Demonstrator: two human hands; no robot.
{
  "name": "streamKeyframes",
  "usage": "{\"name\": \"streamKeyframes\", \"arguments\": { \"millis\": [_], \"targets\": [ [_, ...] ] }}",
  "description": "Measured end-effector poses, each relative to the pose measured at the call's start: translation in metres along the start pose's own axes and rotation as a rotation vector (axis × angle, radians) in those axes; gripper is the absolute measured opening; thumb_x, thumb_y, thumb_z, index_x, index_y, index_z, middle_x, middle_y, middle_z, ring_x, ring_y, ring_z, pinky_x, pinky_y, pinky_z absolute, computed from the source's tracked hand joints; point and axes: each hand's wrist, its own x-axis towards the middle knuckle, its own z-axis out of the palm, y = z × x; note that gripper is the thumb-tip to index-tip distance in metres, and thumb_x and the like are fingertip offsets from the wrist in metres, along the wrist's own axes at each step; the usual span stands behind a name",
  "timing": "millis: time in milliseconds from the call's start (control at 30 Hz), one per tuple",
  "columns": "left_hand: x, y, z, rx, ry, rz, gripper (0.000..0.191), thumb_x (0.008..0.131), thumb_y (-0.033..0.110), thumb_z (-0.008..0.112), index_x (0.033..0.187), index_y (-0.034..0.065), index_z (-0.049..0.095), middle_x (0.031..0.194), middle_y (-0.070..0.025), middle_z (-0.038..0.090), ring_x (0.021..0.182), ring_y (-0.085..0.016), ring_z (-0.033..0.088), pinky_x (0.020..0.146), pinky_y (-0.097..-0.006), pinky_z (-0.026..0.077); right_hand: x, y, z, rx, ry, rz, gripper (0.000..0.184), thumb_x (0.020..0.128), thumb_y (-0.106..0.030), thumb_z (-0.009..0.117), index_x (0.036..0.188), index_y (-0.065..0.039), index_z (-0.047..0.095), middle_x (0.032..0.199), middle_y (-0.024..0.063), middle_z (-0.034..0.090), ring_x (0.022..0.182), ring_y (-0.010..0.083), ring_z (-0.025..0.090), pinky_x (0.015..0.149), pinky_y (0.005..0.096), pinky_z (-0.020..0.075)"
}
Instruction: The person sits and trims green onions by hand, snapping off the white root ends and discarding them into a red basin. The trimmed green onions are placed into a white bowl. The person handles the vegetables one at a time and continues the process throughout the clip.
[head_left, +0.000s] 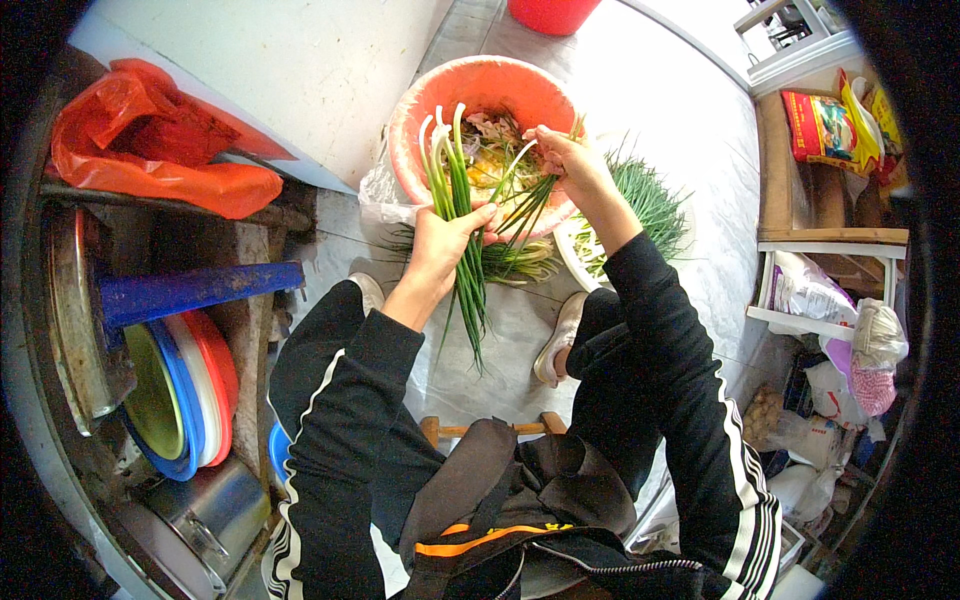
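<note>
My left hand (441, 246) grips a bunch of scallions (454, 184), white ends upward over an orange-red tub and green leaves hanging toward the floor. My right hand (571, 166) pinches a smaller, thin bundle of scallions (531, 204) above the tub's right side. Beneath both hands stands the orange-red tub (431, 86), holding plant scraps and other waste. On the floor at its near side lies a pile of scallions (517, 261), partly hidden by my left hand. A white basin (571, 259) with more scallions (649, 199) sits beside my right forearm.
Clear plastic film (379, 196) bunches against the tub's left side. A red bucket (553, 13) stands beyond. Left shelving holds a red plastic bag (161, 142), coloured basins (191, 390) and a metal pot (214, 502). Food packets (821, 131) and bags (814, 289) fill the right shelves.
</note>
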Motion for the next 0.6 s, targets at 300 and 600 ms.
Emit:
{"name": "streamKeyframes", "arguments": {
  "millis": [300,600],
  "targets": [
    [-0.002,0.005,0.005,-0.077,0.013,0.038,0.013,0.077,0.002,0.063,0.088,-0.0043,0.059,0.069,-0.0059,0.06,0.054,-0.013,0.058,0.051,-0.0229,0.049,0.006,-0.005,-0.014,0.066,0.067,-0.029,0.027,0.088,-0.025,0.052,0.093,0.001,0.058,0.068,-0.0019,0.05,0.051,0.0043,0.034,0.045,0.0182,0.0286],
    [0.001,-0.001,0.012,-0.099,0.053,0.021,0.015,0.076,0.005,0.065,0.089,-0.0025,0.06,0.068,-0.0044,0.059,0.053,-0.012,0.056,0.05,-0.0228,0.048,-0.016,-0.006,0.026,0.053,-0.139,0.245,0.046,0.083,-0.047,0.054,0.09,-0.002,0.054,0.072,-0.0009,0.046,0.054,0.0057,0.035,0.05,0.0183,0.0305]
  ]
}}
